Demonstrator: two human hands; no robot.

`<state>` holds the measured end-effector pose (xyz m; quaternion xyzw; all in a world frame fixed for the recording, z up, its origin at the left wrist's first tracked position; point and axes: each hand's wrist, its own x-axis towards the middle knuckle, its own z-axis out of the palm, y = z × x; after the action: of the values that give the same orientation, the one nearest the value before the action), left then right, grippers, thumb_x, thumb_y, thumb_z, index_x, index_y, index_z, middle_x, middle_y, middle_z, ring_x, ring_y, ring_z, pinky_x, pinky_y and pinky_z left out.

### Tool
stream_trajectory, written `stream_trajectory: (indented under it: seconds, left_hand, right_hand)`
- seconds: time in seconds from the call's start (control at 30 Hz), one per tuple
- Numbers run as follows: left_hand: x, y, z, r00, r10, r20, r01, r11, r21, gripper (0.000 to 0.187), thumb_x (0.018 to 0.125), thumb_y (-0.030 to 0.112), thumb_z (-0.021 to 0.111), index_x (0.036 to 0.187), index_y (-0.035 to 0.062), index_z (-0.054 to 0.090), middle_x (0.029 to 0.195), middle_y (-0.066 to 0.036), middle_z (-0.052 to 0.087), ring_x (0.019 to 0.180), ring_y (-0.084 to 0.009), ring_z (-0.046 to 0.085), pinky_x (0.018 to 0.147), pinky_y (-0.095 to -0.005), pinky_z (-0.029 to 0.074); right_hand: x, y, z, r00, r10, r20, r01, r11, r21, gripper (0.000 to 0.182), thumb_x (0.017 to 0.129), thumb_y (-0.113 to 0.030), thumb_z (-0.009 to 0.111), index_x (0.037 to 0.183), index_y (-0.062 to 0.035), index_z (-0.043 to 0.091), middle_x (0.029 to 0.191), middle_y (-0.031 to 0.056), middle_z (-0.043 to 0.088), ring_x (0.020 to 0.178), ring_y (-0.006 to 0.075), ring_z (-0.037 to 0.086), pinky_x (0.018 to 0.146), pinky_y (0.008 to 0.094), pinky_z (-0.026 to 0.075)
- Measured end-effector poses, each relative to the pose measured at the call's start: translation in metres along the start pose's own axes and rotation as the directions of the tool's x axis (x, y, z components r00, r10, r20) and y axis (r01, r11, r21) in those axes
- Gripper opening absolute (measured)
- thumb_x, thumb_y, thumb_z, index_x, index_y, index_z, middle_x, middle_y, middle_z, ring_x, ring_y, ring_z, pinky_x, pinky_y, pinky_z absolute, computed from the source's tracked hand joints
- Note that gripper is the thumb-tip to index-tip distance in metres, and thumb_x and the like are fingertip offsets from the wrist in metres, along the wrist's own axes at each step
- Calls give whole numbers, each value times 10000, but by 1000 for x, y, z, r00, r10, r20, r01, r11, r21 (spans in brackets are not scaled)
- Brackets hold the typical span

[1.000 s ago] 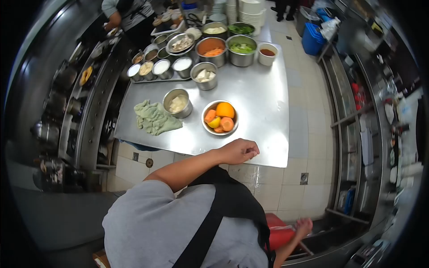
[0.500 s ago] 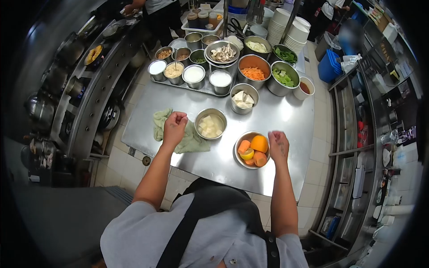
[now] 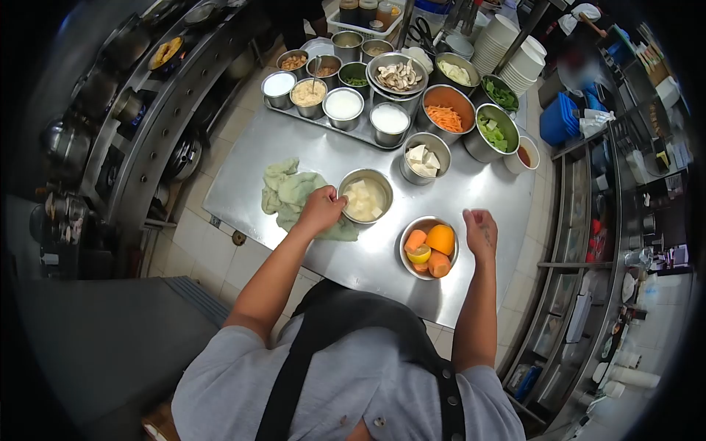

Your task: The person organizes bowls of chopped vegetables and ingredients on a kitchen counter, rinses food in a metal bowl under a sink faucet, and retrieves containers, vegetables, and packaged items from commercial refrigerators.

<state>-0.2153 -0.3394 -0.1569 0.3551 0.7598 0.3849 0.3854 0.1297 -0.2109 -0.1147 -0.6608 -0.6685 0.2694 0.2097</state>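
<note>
Left hand (image 3: 323, 211) is touching the pot (image 3: 389, 192) at nine o'clock; whether it is gripping, I cannot tell.
Right hand (image 3: 482, 234) is curling its fingers together near the carrot bowl (image 3: 403, 248), which is sitting at the pot's four o'clock.

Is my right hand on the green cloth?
No, the right hand is beside the bowl with carrots, while the green cloth lies by the left hand.

Left hand (image 3: 323, 211) at the metal pot's (image 3: 365, 196) rim.

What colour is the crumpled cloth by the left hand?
Pale green cloth, beside the left hand; best seen in the head view.
</note>
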Motion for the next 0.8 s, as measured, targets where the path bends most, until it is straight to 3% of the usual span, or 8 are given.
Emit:
stream_trajectory:
  seconds: [0.1, 0.17, 0.2, 0.27, 0.43, 0.6, 0.8]
  left_hand:
    - [-2, -2, 4, 997, 63, -46, -61, 997, 38, 241, 799, 153, 614, 644, 11, 498, 585, -91, 528, 540, -177, 557, 514, -328, 465]
    - [-1, -5, 6, 988, 139, -75, -131, 987, 96, 215, 810, 75, 566, 633, 0, 469, 627, -72, 538, 522, -154, 588, 438, -299, 508]
    - [-5, 3, 7, 993, 94, -71, -91, 995, 50, 216, 806, 70, 563, 626, -1, 466, 626, -71, 537, 526, -154, 587, 446, -300, 517]
    - [-15, 20, 9, 998, 3, -58, -5, 999, -40, 219, 797, 59, 559, 612, -2, 460, 626, -70, 534, 532, -153, 586, 462, -303, 535]
    - [-17, 52, 32, 1000, 14, 28, -11, 994, -108, 205, 793, 54, 552, 616, 0, 465, 612, -71, 535, 529, -153, 585, 466, -306, 549]
    - [-8, 80, 94, 987, 39, 157, -18, 991, -131, 221, 815, 83, 565, 629, -3, 482, 599, -109, 576, 501, -184, 610, 439, -314, 515]
    - [5, 112, 176, 976, -23, 217, 58, 985, -160, 165, 821, 88, 541, 688, -8, 520, 609, -114, 582, 514, -199, 627, 455, -313, 521]
  right_hand:
    - [-9, 49, 5, 970, 67, 234, -75, 997, 22, 399, 852, -358, 591, 937, 31, 624, 791, 148, 644, 724, 230, 619, 705, 350, 491]
    - [-17, 66, 10, 875, 176, 452, -257, 959, 123, 391, 862, -358, 574, 901, 27, 633, 685, 95, 616, 595, 179, 591, 577, 325, 486]
    - [-25, 65, 10, 853, 186, 487, -316, 928, 199, 354, 877, -340, 562, 876, 10, 622, 655, 51, 590, 534, 126, 556, 487, 270, 461]
    - [-35, 73, 13, 847, 147, 511, -346, 882, 321, 279, 889, -289, 556, 827, -18, 585, 614, 30, 560, 492, 103, 527, 461, 243, 445]
    - [-52, 86, 2, 837, 115, 534, -387, 815, 432, 143, 827, -123, 587, 744, -40, 506, 609, 34, 555, 461, 113, 554, 428, 222, 458]
    - [-75, 123, -20, 844, 172, 507, -463, 710, 530, 163, 810, -111, 543, 886, 27, 584, 719, 69, 625, 582, 140, 626, 470, 230, 488]
    - [-105, 179, -39, 863, 296, 410, -505, 521, 688, 214, 808, -44, 484, 998, 32, 547, 842, 89, 649, 597, 162, 632, 512, 260, 546]
